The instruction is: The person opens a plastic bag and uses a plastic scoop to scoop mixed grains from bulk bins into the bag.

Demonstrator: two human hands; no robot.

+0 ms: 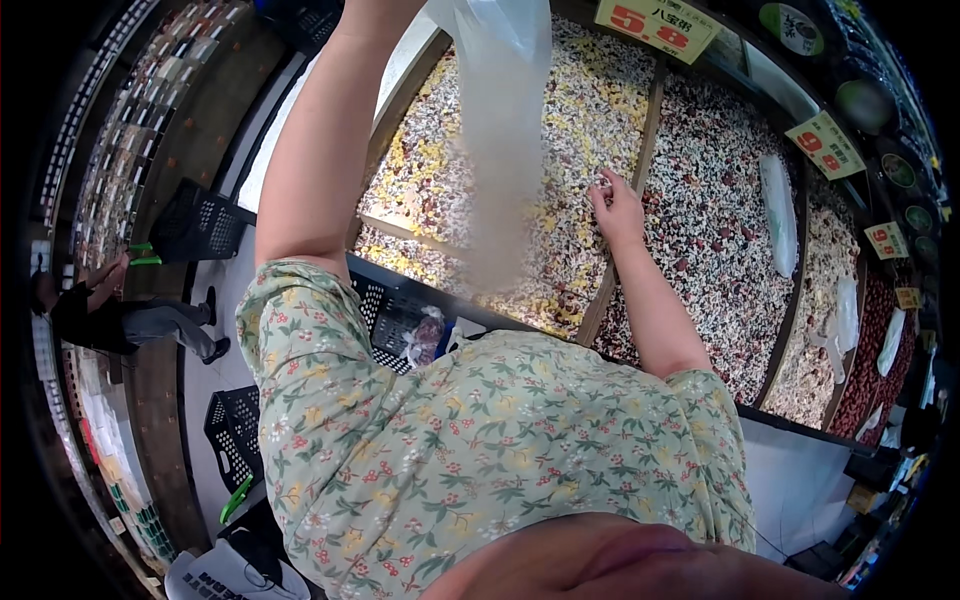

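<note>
My left arm reaches up to the top edge, where only the base of my left hand (pixel 384 10) shows; its fingers are out of view. Beside it a translucent plastic bag (pixel 501 97) hangs down, its lower end blurred, over a bin of mixed grains (pixel 420 180) with yellow bits. Whether my fingers grip the bag is hidden. My right hand (pixel 621 214) is low over that mix, near the wooden divider (pixel 646 154). Its thumb and fingertips pinch a small pale-and-reddish piece. Right of the divider lies a darker grain mix (pixel 705 187).
Rolled plastic bags (pixel 778 217) lie on bins further right, before red beans (pixel 874 345). Price signs (pixel 660 28) line the back edge. A black basket (pixel 386 315) holding a bagged item is against my front. Another basket (pixel 232 435) and a person (pixel 127 319) are at left.
</note>
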